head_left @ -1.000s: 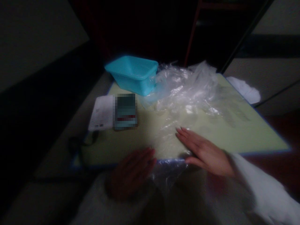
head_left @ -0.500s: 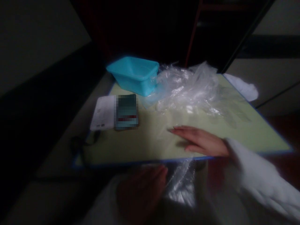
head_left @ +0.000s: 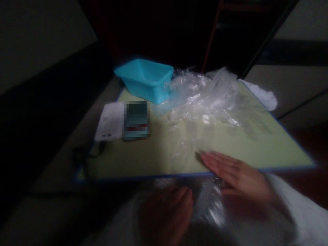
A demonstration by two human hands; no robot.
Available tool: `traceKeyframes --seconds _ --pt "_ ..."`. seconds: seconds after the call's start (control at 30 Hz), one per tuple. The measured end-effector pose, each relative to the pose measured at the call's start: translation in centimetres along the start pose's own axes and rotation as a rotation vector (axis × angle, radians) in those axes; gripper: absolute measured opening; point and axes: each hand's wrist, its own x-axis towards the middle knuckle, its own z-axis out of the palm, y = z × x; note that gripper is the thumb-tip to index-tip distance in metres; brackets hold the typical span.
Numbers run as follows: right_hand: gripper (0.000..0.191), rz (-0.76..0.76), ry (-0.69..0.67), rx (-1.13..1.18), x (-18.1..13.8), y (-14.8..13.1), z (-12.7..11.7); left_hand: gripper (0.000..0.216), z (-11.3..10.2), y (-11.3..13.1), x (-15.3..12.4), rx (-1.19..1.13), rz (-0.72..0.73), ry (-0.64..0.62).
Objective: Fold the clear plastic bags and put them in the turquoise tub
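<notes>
A clear plastic bag [head_left: 211, 205] hangs over the near edge of the table, dim and partly hidden. My left hand [head_left: 169, 213] is below that edge, its fingers curled and pressed together on the bag; its fingertips are in shadow. Over the table's near edge, my right hand [head_left: 238, 176] is stretched out flat, palm down, with its fingers straight and nothing in them. Its fingertips are close to a thin, flat sheet of clear plastic [head_left: 181, 150] on the tabletop.
A heap of crumpled clear plastic bags [head_left: 207, 90] covers the back of the yellow table [head_left: 151, 160]. To its left stands a blue basin [head_left: 146, 83]. A white power strip-like box [head_left: 110, 121] and a blurred-out dark device [head_left: 136, 120] lie at left. White cloth [head_left: 261, 95] hangs at the far right edge.
My right hand has drawn back toward me and to the right, from the tabletop to its near edge. My left hand has shifted slightly right, and the hanging bag with it.
</notes>
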Motion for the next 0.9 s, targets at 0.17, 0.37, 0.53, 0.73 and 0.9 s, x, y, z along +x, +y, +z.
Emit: traceKeyframes --seconds 0.17,0.37,0.53,0.73,0.9 --pt "0.057 -0.043 0.094 -0.031 0.7 -0.8 1.7 0.025 1.5 -0.3 0.3 -0.062 0.046 0.202" --pt "0.055 -0.035 0.119 0.023 0.6 -0.6 1.1 0.024 1.6 -4.3 -0.1 0.012 0.136 0.110" --pt "0.053 -0.037 0.124 0.057 0.7 -0.6 0.6 0.021 1.0 -5.8 0.4 0.077 0.136 0.048" --pt "0.052 -0.008 0.135 0.138 0.7 -0.6 0.2 0.018 1.0 -6.0 1.5 -0.011 0.095 0.023" --pt "0.048 0.091 0.118 0.225 0.8 -0.2 -0.8 0.019 0.8 -6.5 2.1 -0.286 -0.124 0.025"
